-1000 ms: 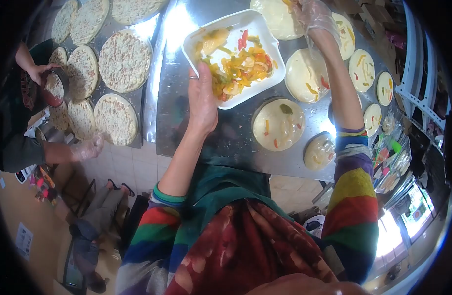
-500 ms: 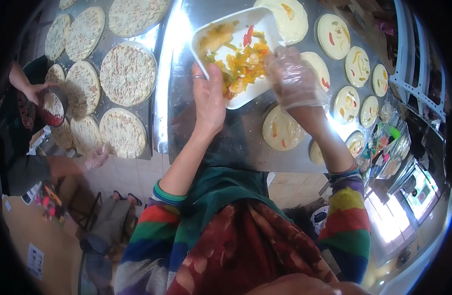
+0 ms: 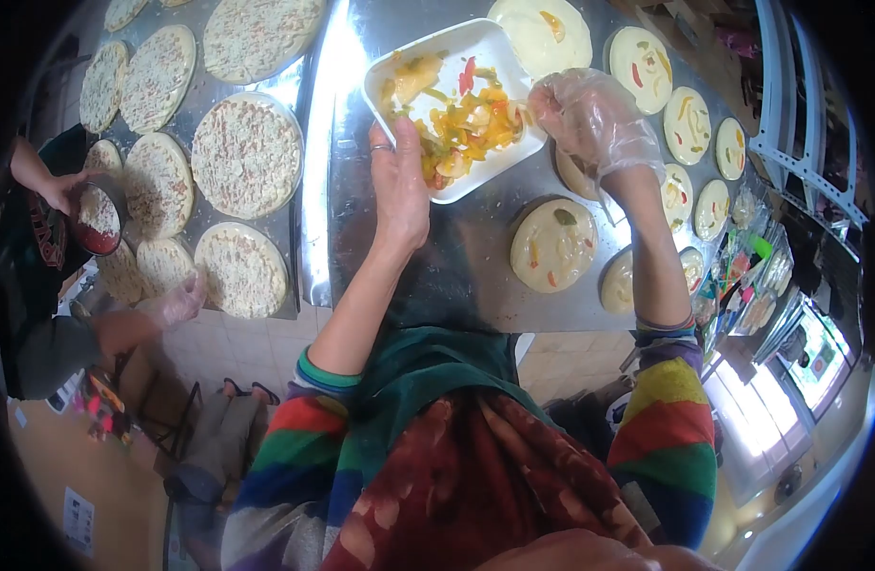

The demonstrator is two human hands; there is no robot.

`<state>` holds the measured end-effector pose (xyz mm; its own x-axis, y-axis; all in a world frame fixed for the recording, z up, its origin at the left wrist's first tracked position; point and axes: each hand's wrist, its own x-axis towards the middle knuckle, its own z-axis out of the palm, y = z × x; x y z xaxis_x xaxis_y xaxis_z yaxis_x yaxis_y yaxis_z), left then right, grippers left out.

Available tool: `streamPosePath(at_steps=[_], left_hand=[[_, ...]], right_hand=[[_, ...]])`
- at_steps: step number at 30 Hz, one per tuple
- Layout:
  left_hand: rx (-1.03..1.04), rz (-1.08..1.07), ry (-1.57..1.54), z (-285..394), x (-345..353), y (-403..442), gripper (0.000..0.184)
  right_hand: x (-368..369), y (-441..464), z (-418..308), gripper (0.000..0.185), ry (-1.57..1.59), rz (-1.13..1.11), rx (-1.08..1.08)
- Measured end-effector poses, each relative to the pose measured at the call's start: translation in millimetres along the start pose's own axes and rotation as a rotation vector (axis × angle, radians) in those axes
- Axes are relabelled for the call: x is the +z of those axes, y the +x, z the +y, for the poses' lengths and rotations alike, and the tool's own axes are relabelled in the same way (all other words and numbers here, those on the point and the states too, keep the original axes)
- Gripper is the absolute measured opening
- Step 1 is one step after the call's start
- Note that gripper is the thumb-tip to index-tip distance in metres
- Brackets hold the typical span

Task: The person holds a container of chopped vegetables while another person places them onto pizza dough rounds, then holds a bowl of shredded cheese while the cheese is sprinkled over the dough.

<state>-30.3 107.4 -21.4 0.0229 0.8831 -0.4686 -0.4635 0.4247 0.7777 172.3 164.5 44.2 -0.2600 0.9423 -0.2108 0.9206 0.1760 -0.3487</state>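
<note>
My left hand (image 3: 399, 186), bare with a ring, grips the lower left side of a white tray (image 3: 385, 68), thumb over the rim. The tray is tilted and holds chopped yellow, green and red peppers (image 3: 471, 128). At its right edge is my right hand (image 3: 594, 124) in a clear plastic glove. Its fingers are pinched together; what they hold, if anything, is unclear. Below lies a pale dough round (image 3: 553, 249) with a few pepper pieces. Another round (image 3: 542, 36) lies behind the tray, and my right hand partly covers a third (image 3: 572, 173).
More topped rounds (image 3: 687, 126) cover the metal table's right side. Left of a shiny metal edge (image 3: 314, 190), several rounds with crumbly white topping (image 3: 247, 152) lie on another table. A co-worker there holds a bowl (image 3: 99, 219), a gloved hand (image 3: 178, 303) by a round.
My right hand has risen slightly and turned at the tray's edge. The tray has shifted a little left. A green pepper piece now shows on the nearest round. The co-worker's gloved hand has moved slightly.
</note>
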Motion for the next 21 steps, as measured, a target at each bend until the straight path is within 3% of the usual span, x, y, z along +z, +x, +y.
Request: streamPosePath(at_steps=[7, 10, 13, 21], left_hand=[[0.022, 0.003, -0.024, 2, 3, 6, 0.051], [0.029, 0.006, -0.008, 2, 3, 8, 0.049], [0.064, 0.005, -0.036, 5, 7, 8, 0.046], [0.064, 0.055, -0.014, 1, 6, 13, 0.045]], right_hand=[[-6, 15, -5, 0.034, 0.084, -0.146, 0.094], [14, 16, 7, 0.029, -0.138, -0.169, -0.003], [11, 3, -10, 0.020, -0.193, 0.045, -0.200], [40, 8, -18, 0.035, -0.373, 0.076, -0.199]])
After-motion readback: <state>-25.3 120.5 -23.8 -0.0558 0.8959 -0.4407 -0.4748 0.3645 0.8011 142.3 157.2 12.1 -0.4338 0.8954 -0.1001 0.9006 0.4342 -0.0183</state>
